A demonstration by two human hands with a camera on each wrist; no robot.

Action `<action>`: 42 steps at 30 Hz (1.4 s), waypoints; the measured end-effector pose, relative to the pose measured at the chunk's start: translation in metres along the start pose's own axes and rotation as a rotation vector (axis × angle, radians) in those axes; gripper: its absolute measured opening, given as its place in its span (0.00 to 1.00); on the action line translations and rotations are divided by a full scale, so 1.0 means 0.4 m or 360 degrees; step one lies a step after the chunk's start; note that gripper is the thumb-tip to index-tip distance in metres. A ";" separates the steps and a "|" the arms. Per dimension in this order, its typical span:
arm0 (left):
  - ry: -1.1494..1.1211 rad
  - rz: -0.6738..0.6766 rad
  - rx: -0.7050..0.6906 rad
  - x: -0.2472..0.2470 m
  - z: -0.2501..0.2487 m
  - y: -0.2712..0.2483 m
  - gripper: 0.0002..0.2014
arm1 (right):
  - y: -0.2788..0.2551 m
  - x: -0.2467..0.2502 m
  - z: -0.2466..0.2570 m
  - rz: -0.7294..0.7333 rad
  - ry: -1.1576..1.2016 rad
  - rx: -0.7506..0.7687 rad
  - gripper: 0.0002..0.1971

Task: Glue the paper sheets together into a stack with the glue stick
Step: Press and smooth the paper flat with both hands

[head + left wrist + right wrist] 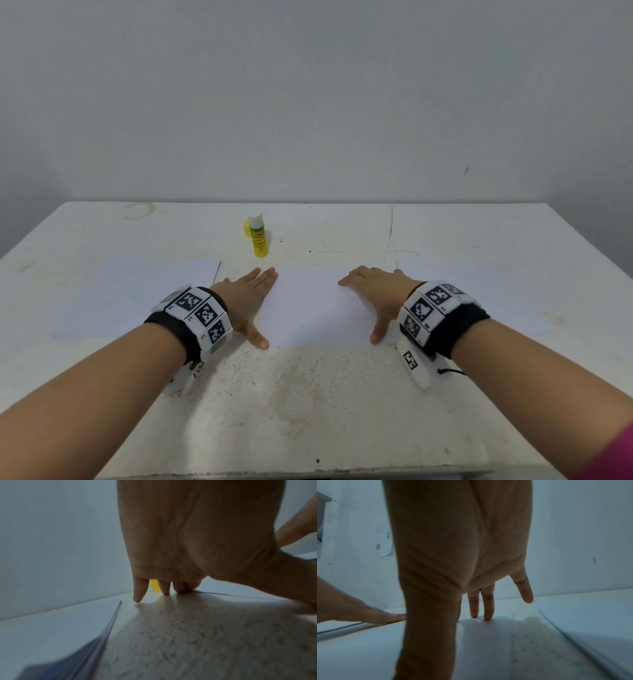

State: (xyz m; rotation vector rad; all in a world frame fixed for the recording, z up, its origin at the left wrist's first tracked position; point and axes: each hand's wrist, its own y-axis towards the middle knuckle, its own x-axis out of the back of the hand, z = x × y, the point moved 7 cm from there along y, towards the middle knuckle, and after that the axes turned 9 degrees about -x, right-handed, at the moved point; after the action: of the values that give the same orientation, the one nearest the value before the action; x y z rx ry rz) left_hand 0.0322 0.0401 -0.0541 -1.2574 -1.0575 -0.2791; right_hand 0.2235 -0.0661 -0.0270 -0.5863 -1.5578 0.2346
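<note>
A white paper sheet lies flat in the middle of the table, between my hands. My left hand rests flat at its left edge with straight fingers and the thumb spread toward me. My right hand lies flat on the sheet's right part, fingers straight and touching the paper. A paper stack lies to the left and another paper pile to the right. The glue stick, yellow and green with its white tip bare, stands upright behind the middle sheet; a yellow strip of the glue stick shows between my left fingers.
The glue stick's yellow cap sits just behind its left side. The worn white table ends at a grey wall at the back. The left stack's edge shows several layered sheets.
</note>
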 end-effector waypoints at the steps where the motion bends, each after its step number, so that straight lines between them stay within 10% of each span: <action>1: -0.0003 0.0002 -0.0002 -0.001 0.000 -0.001 0.68 | -0.002 -0.001 -0.009 0.0020 -0.0002 0.0016 0.59; 15: -0.0025 0.0026 0.0005 -0.011 0.005 0.008 0.69 | -0.006 -0.028 -0.064 0.0091 0.0259 -0.0279 0.61; 22: -0.0045 0.0042 0.0023 -0.011 0.005 0.012 0.70 | 0.007 -0.041 0.201 0.0025 0.0159 0.0187 0.49; 42: -0.0101 0.0043 -0.0034 -0.014 0.006 0.008 0.68 | 0.020 -0.054 -0.068 0.0053 0.0388 -0.0258 0.75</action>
State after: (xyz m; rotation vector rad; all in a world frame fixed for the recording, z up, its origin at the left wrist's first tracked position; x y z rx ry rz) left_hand 0.0304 0.0412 -0.0607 -1.3059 -1.0934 -0.2317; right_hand 0.2512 -0.0756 -0.0473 -0.7402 -1.3389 0.0583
